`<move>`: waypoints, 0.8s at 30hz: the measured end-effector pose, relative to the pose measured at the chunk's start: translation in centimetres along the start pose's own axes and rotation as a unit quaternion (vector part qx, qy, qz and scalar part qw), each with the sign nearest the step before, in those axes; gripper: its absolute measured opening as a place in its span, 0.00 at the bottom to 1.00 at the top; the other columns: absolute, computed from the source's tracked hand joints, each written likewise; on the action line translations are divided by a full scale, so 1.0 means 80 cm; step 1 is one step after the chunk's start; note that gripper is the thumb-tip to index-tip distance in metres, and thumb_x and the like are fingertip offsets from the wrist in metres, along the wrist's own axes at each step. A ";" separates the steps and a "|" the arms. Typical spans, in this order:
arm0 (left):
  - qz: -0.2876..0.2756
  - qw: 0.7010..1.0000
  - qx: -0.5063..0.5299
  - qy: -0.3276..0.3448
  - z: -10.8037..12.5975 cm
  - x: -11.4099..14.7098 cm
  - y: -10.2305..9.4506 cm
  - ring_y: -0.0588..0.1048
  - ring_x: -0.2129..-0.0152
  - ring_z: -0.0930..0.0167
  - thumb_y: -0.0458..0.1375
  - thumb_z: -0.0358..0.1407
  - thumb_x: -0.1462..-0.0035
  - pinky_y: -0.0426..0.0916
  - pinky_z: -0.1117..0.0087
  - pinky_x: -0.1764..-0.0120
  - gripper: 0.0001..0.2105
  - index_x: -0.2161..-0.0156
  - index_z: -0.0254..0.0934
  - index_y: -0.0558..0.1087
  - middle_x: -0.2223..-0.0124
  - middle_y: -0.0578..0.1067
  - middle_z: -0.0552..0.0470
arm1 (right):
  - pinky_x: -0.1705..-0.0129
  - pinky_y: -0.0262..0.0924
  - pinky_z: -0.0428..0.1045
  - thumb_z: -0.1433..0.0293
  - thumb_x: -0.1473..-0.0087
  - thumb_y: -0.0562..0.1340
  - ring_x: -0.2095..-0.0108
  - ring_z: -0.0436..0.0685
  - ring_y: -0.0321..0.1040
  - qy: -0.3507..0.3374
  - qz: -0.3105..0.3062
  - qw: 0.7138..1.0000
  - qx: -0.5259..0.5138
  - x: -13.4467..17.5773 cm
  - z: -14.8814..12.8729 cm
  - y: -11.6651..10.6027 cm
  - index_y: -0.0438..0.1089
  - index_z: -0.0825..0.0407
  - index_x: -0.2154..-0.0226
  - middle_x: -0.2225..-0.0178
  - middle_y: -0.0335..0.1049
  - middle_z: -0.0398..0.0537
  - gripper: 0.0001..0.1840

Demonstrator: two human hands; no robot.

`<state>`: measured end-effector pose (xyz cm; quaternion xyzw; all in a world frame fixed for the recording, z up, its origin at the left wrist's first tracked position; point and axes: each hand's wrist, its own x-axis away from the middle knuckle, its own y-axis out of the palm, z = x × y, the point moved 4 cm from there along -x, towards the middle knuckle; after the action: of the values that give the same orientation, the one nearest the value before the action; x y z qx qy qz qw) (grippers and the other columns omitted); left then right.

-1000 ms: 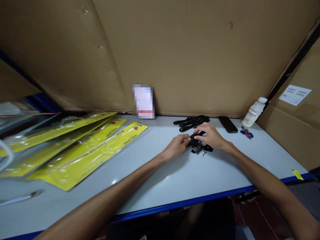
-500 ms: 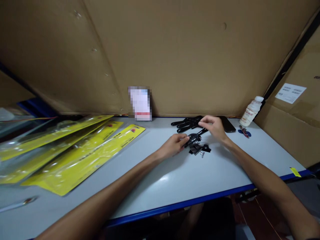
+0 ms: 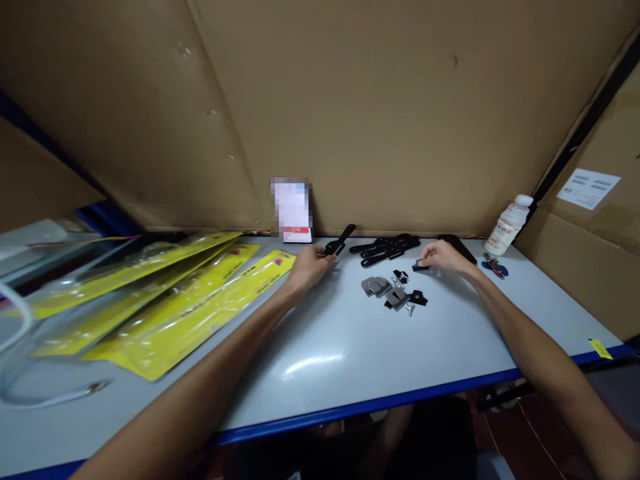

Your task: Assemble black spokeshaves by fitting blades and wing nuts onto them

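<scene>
My left hand (image 3: 310, 265) is closed around one end of a black spokeshave body (image 3: 344, 237), its other handle pointing up to the back right. Between the fingertips of my right hand (image 3: 444, 256) is a small black plate (image 3: 420, 266), just above or on the table; I cannot tell which. Left of that hand lie several more black spokeshave bodies (image 3: 383, 248) in a loose stack. In front of them are grey slotted blades (image 3: 377, 287), a black cap plate (image 3: 417, 298) and small silver screws (image 3: 410, 309).
Yellow-backed clear packages (image 3: 200, 313) spread over the left of the table (image 3: 320, 373). A phone (image 3: 294, 212) leans on the cardboard wall behind. A dark phone-like slab (image 3: 463, 249), a white-capped bottle (image 3: 509, 227) and a blue trinket (image 3: 495, 267) stand or lie right. A white cable (image 3: 55, 402) is front left.
My left hand has moved left and back with the spokeshave body. My right hand has let go of its handle and now pinches a small black plate. The grey blades have come into view.
</scene>
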<state>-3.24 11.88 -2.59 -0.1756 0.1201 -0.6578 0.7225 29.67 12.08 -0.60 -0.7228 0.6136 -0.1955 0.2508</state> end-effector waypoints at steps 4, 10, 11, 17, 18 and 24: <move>0.022 0.995 -0.099 0.012 -0.009 -0.012 -0.004 0.71 0.84 0.70 0.66 0.41 0.54 0.59 0.74 0.81 0.16 0.61 0.34 0.74 0.78 0.74 0.54 | 0.80 0.49 0.45 0.70 0.63 0.68 0.83 0.48 0.60 0.020 -0.056 0.998 0.026 0.005 0.005 0.000 0.72 0.55 0.81 0.85 0.66 0.43 0.06; 0.045 0.972 -0.229 0.040 -0.008 -0.012 -0.007 0.80 0.66 0.61 0.63 0.40 0.50 0.69 0.69 0.67 0.19 0.53 0.36 0.75 0.62 0.82 0.45 | 0.70 0.56 0.47 0.72 0.61 0.64 0.73 0.52 0.65 -0.068 0.029 0.997 0.030 0.010 -0.025 -0.003 0.73 0.53 0.79 0.77 0.71 0.44 0.02; 0.050 0.966 -0.250 0.045 -0.007 -0.010 -0.007 0.80 0.63 0.59 0.62 0.39 0.49 0.69 0.67 0.65 0.19 0.51 0.36 0.75 0.59 0.82 0.43 | 0.68 0.56 0.47 0.72 0.60 0.62 0.71 0.52 0.65 -0.087 0.056 0.994 0.025 0.011 -0.032 -0.002 0.72 0.53 0.79 0.76 0.72 0.44 0.02; 0.069 0.933 -0.341 0.087 0.001 0.000 -0.006 0.77 0.55 0.51 0.57 0.36 0.46 0.69 0.58 0.56 0.19 0.49 0.38 0.76 0.54 0.81 0.40 | 0.65 0.58 0.49 0.70 0.56 0.61 0.67 0.53 0.67 -0.213 0.065 0.970 -0.093 0.047 -0.086 0.043 0.69 0.52 0.79 0.72 0.72 0.45 0.04; 0.072 0.929 -0.350 0.097 0.002 -0.001 -0.006 0.77 0.55 0.51 0.57 0.35 0.46 0.69 0.57 0.56 0.19 0.49 0.38 0.76 0.54 0.81 0.40 | 0.65 0.59 0.49 0.70 0.56 0.61 0.67 0.54 0.68 -0.225 0.059 0.965 -0.125 0.056 -0.096 0.052 0.68 0.52 0.79 0.72 0.72 0.45 0.04; 0.079 0.911 -0.364 0.178 0.014 -0.009 0.002 0.74 0.50 0.56 0.52 0.27 0.46 0.67 0.59 0.49 0.22 0.46 0.32 0.75 0.49 0.78 0.38 | 0.74 0.54 0.46 0.65 0.45 0.63 0.78 0.48 0.60 -0.208 0.055 0.969 -0.124 0.099 -0.130 0.091 0.69 0.52 0.79 0.79 0.67 0.41 0.14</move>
<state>-2.75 12.67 -1.70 -0.2964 0.4915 -0.5292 0.6249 19.11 2.15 3.09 -0.7383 0.6059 0.0504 0.2919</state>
